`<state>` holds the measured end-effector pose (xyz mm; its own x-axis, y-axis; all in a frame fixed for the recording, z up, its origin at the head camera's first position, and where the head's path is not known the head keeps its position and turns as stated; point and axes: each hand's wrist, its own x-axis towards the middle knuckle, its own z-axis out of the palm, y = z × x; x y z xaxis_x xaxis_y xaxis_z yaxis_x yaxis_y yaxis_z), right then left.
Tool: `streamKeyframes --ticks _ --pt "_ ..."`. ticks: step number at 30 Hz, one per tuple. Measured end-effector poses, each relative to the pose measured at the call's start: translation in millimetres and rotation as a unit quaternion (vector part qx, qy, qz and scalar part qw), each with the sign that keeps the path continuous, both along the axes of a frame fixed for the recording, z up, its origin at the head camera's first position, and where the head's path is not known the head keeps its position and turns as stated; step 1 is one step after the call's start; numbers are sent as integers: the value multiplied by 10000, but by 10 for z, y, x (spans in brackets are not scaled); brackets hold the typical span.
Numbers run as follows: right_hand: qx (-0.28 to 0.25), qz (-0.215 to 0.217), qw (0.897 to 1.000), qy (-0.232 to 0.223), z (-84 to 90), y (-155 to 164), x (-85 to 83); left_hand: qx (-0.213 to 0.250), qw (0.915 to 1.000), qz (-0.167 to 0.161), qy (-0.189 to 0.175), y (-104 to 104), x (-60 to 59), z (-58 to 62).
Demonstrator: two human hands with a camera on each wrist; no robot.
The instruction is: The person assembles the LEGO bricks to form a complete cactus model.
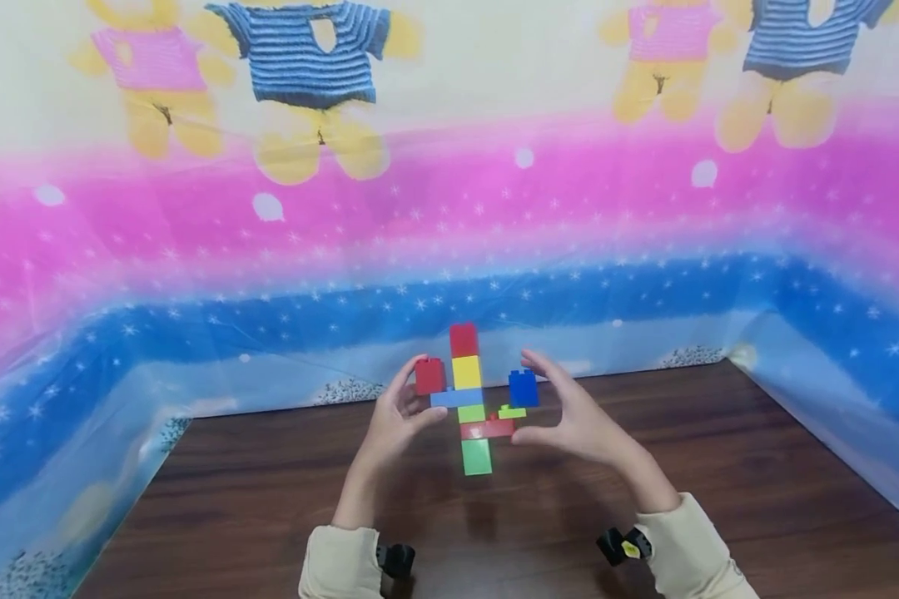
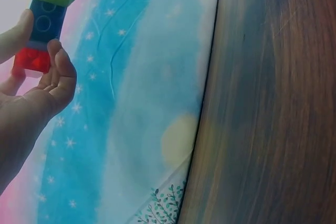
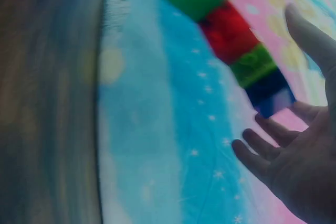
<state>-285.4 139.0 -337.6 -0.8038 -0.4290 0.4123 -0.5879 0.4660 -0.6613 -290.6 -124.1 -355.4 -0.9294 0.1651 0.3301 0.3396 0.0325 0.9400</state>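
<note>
A toy block build stands upright in the middle of the head view. Its column runs from a red block on top through a yellow block, a blue block and a lime one to a red bar and a green block at the bottom. My left hand grips the left side, thumb at the blue block and fingers around a side red block. My right hand spreads its fingers and thumb beside a blue block, which sits over a small lime piece.
The dark wooden table lies below the build. Behind it and at the sides hangs a patterned cloth with bears and stars. Each wrist wears a small black camera, such as the left one.
</note>
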Motion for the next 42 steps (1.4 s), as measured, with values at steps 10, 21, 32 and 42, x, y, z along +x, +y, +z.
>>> streamKeyframes --ticks 10,21,32,42 --pt "340 -377 9959 751 -192 -99 18 -58 9999 -74 -140 4 -17 -19" --pt "202 -413 9914 1224 -334 -36 -3 -416 9982 -215 -383 12 -14 -81" --pt "330 -603 9967 429 -341 -10 7 -922 9921 -532 -668 -31 -29 -114" --pt "92 -389 9980 -481 -559 61 -136 -1444 9866 -276 -704 49 -42 -216"
